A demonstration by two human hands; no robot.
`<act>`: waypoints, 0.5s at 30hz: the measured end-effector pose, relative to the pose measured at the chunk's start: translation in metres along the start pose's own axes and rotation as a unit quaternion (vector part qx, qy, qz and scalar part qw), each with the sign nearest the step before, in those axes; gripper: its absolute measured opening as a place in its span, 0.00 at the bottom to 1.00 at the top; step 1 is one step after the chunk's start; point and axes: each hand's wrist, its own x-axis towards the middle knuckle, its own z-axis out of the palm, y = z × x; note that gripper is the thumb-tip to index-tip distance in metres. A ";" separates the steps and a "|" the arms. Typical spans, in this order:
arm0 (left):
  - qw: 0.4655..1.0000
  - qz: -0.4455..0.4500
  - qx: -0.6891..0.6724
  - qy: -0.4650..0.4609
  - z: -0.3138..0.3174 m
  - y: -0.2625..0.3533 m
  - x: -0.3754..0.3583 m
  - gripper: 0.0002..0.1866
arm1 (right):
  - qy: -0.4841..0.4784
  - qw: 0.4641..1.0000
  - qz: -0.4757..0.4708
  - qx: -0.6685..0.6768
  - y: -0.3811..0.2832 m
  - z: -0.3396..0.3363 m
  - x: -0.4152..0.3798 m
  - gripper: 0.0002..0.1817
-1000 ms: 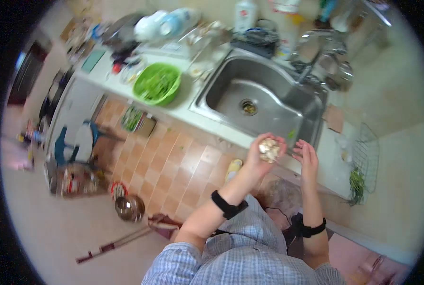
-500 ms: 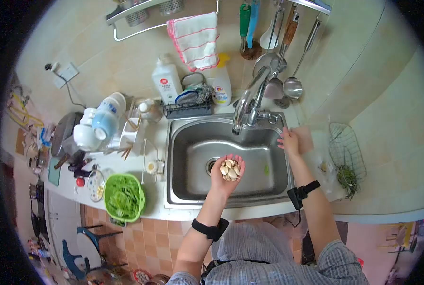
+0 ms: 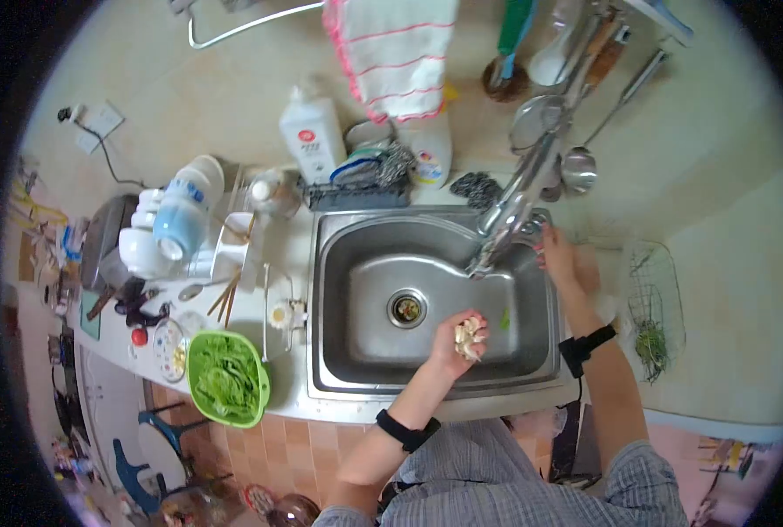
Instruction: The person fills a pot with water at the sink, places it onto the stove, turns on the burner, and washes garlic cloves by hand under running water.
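Cupped palm-up over the front of the steel sink, my left hand holds a small pile of garlic cloves. My right hand is at the sink's back right corner, fingers apart, with the fingertips close to the tap handle. The curved tap leans over the basin near that hand. Bits of food lie in the drain, and a green leaf scrap sits on the basin floor.
A green basket of leafy greens stands left of the sink, near a rack with bowls and chopsticks. A white bottle stands behind the sink. Ladles hang above. A wire basket is at right.
My left hand has moved right with the garlic cloves, uncovering the drain. My right hand has shifted toward the tap handle. The whole view has shifted and tilted.
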 end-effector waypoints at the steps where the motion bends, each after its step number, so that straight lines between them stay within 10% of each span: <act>1: 0.999 -0.007 -0.027 -0.017 -0.005 0.001 0.005 0.06 | 0.009 0.996 -0.071 -0.056 0.000 0.002 0.008 0.26; 3: 0.999 0.019 -0.027 -0.004 -0.005 0.002 0.013 0.06 | 0.095 0.943 -0.249 -0.197 0.009 0.007 0.033 0.24; 15: 0.994 0.086 -0.069 0.009 0.020 0.020 0.020 0.09 | 0.037 0.944 -0.233 -0.230 0.031 -0.001 0.065 0.24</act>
